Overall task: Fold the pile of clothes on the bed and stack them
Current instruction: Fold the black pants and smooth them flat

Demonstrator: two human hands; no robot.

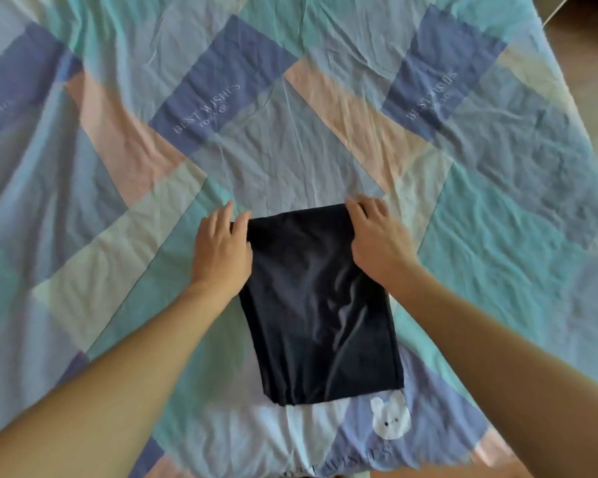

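Patchwork bedsheet [497, 236] bears one dark garment [318, 305], seemingly folded, two hands gripping.

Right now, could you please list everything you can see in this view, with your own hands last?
Dark garment: one, navy-black, folded into a rectangle, lying on the bedsheet in front of the person.
Bedsheet: one, pastel patchwork of blue, teal, peach and cream, wrinkled, covering the bed.
Rabbit print: one, white, on the sheet near the garment's near right corner.
Floor: wooden, brown, beyond the bed's right edge.
Left hand: grips the garment's far left corner.
Right hand: grips its far right corner.
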